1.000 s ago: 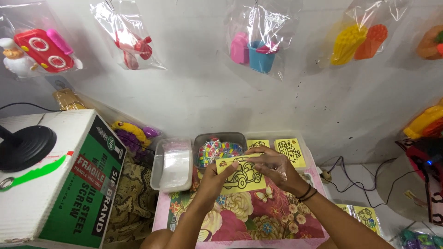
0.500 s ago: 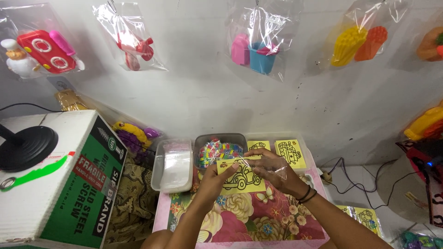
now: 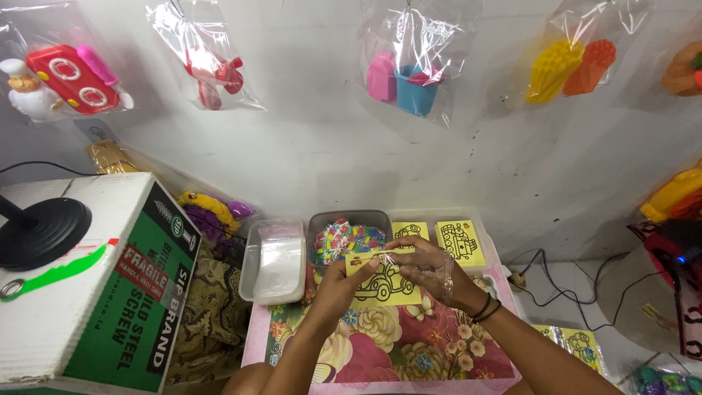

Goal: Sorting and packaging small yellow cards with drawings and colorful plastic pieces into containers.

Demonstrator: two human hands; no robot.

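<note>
Centrally, a yellow car card (image 3: 385,281) was held above the floral counter (image 3: 380,344), its long axis running edge to edge; the left hand (image 3: 342,281) pinched its left side, the right hand (image 3: 431,267) clasped a clear sleeve over its right.

Bare forearms, no sleeves; dark bands (image 3: 484,308) round right wrist; hands without gloves.

Surface: small, low, covered in a floral cloth (image 3: 380,347) of pink, red and yellow.
Far left corner: clear plastic tub (image 3: 276,261).
Far edge, middle: grey tray of coloured bits (image 3: 346,238).
Far right corner: yellow picture cards (image 3: 458,241).
</note>
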